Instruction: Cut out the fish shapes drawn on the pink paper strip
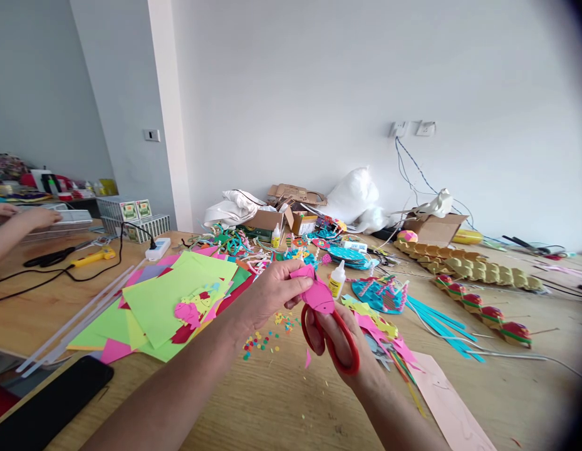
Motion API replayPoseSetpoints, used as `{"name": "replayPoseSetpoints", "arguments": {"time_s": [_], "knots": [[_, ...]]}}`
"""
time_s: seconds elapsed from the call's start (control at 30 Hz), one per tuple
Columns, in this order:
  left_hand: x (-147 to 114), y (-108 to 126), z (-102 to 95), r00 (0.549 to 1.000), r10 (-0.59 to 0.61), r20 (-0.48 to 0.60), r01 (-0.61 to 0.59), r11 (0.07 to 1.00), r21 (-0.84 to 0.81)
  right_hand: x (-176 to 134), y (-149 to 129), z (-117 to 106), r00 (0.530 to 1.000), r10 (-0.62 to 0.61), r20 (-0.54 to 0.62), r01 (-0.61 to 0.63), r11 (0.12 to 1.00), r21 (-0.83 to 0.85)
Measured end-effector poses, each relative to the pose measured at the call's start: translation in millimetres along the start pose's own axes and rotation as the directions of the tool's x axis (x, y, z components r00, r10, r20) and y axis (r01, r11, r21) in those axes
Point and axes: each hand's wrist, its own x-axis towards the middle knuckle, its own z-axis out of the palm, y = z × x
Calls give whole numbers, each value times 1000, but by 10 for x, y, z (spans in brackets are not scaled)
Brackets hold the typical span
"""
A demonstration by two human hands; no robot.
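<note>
A small cut piece of pink paper (321, 300) is held up over the middle of the table (272, 407), back from its front edge. The left hand (287, 285) has its grip pinched on the paper, thumb on top. The right hand (349, 322) has its grip closed around red-handled scissors (353, 356), fingers through the loops; the paper hides most of the blades, so how far they are parted cannot be told.

Just beyond the paper stands an upright glue bottle (336, 283) with a white nozzle. Small coloured paper dots (259, 344) are scattered on the wood by the left wrist. Toward the table's left side, light green sheets (161, 304) lie in an overlapping pile with pink scraps (190, 313) on top. A black phone (56, 404) lies at the front left corner. A pale pink strip (445, 398) runs toward the front edge on the right, with blue strips (448, 326) farther back. Near the right side lies a row of painted egg-carton cups (492, 315). Along the back edge sit cardboard boxes (434, 230) and a white plastic bag (351, 197). At far left, another person's hand (39, 217) reaches in.
</note>
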Motion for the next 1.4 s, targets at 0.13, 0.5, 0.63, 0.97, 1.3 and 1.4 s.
{"name": "replayPoseSetpoints", "arguments": {"time_s": [0.13,0.5,0.63,0.97,1.3,1.4], "knots": [[-3,10,12,1000,-10,-8,10,1000,-14,12,60,-7,1000,-3,-14,3,1000,6],[-4,-29,-13,1000,10,15,-9,999,-50,12,59,15,999,35,-40,-34,999,26],[-1,-36,-28,1000,15,20,-15,1000,-26,18,62,24,998,43,-45,-41,998,48],[-5,5,-25,1000,8,6,-8,1000,20,26,105,27,998,44,-39,-40,993,108],[-14,2,-42,1000,-2,11,0,991,132,19,-36,14,999,33,-41,-32,999,6],[-14,0,-43,1000,-7,9,6,989,148,21,-19,12,999,28,-41,-27,1000,13]]}}
